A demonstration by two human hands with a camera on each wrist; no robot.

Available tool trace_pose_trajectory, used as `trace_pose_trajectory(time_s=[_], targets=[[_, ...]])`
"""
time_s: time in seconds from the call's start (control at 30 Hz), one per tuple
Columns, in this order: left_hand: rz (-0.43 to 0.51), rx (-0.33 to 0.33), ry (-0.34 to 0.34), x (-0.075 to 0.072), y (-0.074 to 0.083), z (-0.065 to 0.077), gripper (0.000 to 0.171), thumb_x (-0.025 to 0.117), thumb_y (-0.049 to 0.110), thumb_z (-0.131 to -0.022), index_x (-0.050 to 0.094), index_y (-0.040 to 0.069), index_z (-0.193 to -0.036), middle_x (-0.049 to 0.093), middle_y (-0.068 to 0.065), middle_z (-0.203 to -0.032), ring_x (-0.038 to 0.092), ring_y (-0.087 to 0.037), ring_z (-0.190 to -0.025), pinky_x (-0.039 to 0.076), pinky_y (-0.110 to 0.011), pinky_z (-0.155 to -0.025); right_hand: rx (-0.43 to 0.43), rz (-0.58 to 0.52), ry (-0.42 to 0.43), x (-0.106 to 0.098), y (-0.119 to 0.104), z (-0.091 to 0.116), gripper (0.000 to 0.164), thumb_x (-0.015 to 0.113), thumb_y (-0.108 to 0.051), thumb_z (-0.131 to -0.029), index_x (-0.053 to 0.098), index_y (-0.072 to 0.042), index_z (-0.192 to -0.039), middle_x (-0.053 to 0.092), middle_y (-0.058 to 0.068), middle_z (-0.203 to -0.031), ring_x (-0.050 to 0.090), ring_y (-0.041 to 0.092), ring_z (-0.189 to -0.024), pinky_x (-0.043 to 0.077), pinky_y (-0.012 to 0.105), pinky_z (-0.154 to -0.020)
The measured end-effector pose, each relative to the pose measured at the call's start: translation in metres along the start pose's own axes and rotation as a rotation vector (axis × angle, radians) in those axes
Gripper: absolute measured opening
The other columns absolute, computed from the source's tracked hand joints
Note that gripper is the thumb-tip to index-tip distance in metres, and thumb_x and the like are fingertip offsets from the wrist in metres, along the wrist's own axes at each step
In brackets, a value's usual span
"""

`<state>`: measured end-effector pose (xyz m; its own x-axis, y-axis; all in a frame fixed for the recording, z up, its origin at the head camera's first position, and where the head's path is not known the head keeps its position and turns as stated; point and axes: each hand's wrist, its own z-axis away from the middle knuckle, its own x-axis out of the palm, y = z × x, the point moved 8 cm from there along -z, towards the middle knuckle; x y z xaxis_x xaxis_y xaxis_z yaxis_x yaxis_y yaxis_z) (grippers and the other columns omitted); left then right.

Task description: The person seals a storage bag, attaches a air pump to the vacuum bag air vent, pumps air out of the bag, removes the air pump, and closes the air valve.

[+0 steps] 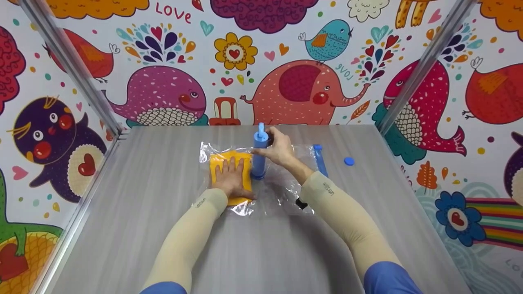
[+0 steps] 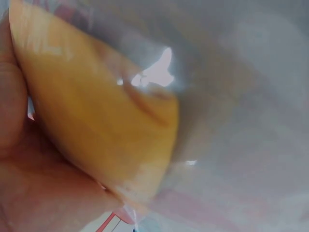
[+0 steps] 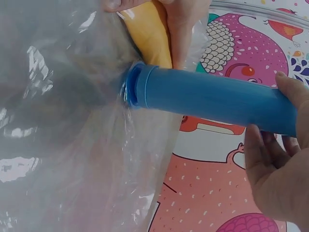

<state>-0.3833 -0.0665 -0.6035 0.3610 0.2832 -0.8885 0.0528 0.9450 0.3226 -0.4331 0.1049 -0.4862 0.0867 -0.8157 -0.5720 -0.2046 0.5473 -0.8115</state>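
Blue pump (image 1: 258,164), axis upright, narrow end (image 1: 261,128) up

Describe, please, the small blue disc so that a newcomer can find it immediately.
On the grey table, find the clear plastic bag. Pass the blue strip at its right edge; beyond it, the small blue disc lies alone. Unlike the strip and the upright blue cylinder, it is flat, round and off the bag.

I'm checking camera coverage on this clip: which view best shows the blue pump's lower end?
The right wrist view: it shows the blue pump close up, its lower end at the clear bag. The head view shows that end smaller, beside the yellow packet; the left wrist view shows none of it.
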Motion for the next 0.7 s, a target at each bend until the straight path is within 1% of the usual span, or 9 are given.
trace_pose_trajectory(time_s=[0.07, 0.13, 0.23, 0.37, 0.43, 0.5, 0.6, 0.7], targets=[[-0.001, 0.001, -0.002, 0.0010, 0.0000, -0.0001, 0.145, 0.095, 0.069, -0.078, 0.008, 0.019, -0.183, 0.000, -0.020, -0.191, 0.000, -0.050, -0.178, -0.002, -0.071, -0.144, -0.001, 0.002, -0.028, 0.0002, 0.0007, -0.0005, 0.067, 0.096, -0.026, -0.091, 0.062, -0.009, -0.146, 0.074, 0.018, -0.145, 0.074, 0.039, -0.133, 0.061, 0.056, -0.119], [-0.007, 0.002, -0.002, 0.0016, -0.0002, -0.0001, 0.145, 0.094, 0.070, -0.078, 0.008, 0.019, -0.183, 0.000, -0.020, -0.191, 0.000, -0.050, -0.178, -0.002, -0.071, -0.144, -0.018, -0.011, -0.047, -0.0010, 0.0004, -0.0015, 0.069, 0.092, -0.023, -0.093, 0.060, -0.006, -0.151, 0.073, 0.021, -0.147, 0.072, 0.041, -0.136, 0.059, 0.057, -0.120], [-0.015, -0.002, -0.001, 0.0013, -0.0009, -0.0003, 0.146, 0.094, 0.071, -0.077, 0.008, 0.020, -0.183, -0.001, -0.019, -0.191, 0.000, -0.050, -0.178, -0.001, -0.070, -0.144, -0.051, -0.080, -0.081, -0.0028, -0.0009, -0.0029, 0.067, 0.085, -0.013, -0.093, 0.059, -0.002, -0.153, 0.071, 0.025, -0.150, 0.071, 0.044, -0.137, 0.058, 0.058, -0.120], [-0.028, -0.003, 0.003, -0.0001, -0.0013, -0.0004, 0.148, 0.094, 0.074, -0.075, 0.008, 0.020, -0.183, -0.001, -0.020, -0.191, 0.001, -0.050, -0.178, -0.001, -0.069, -0.144, -0.067, -0.171, -0.136, -0.0026, -0.0011, -0.0027, 0.063, 0.078, -0.002, -0.095, 0.059, -0.002, -0.155, 0.068, 0.026, -0.154, 0.069, 0.046, -0.141, 0.057, 0.059, -0.122], [-0.029, -0.001, 0.004, -0.0006, -0.0010, -0.0006, 0.149, 0.095, 0.074, -0.074, 0.008, 0.019, -0.183, -0.001, -0.020, -0.191, 0.001, -0.051, -0.177, 0.000, -0.070, -0.144, -0.069, -0.177, -0.150, -0.0021, -0.0010, -0.0026, 0.062, 0.077, -0.001, -0.096, 0.058, -0.002, -0.156, 0.067, 0.026, -0.155, 0.068, 0.046, -0.142, 0.056, 0.059, -0.124], [-0.030, -0.004, -0.001, -0.0003, -0.0011, -0.0012, 0.149, 0.094, 0.075, -0.075, 0.008, 0.019, -0.183, -0.001, -0.020, -0.191, 0.001, -0.051, -0.177, 0.000, -0.070, -0.144, -0.067, -0.165, -0.152, -0.0023, -0.0009, -0.0022, 0.060, 0.080, -0.002, -0.097, 0.059, -0.001, -0.154, 0.068, 0.027, -0.153, 0.069, 0.045, -0.140, 0.056, 0.059, -0.123], [-0.027, -0.010, -0.007, 0.0004, -0.0014, -0.0019, 0.149, 0.094, 0.074, -0.075, 0.007, 0.020, -0.183, -0.002, -0.019, -0.191, 0.000, -0.050, -0.178, -0.001, -0.070, -0.144, -0.065, -0.127, -0.145, -0.0025, -0.0020, -0.0021, 0.055, 0.084, -0.005, -0.097, 0.063, 0.001, -0.147, 0.072, 0.026, -0.145, 0.073, 0.043, -0.132, 0.059, 0.056, -0.121], [-0.023, -0.009, -0.005, -0.0001, -0.0013, -0.0020, 0.148, 0.094, 0.074, -0.075, 0.008, 0.020, -0.183, -0.001, -0.019, -0.192, 0.000, -0.050, -0.178, -0.001, -0.069, -0.144, -0.069, -0.087, -0.131, -0.0030, -0.0044, -0.0016, 0.051, 0.089, -0.009, -0.095, 0.066, 0.001, -0.139, 0.076, 0.024, -0.138, 0.076, 0.040, -0.126, 0.062, 0.054, -0.117]])
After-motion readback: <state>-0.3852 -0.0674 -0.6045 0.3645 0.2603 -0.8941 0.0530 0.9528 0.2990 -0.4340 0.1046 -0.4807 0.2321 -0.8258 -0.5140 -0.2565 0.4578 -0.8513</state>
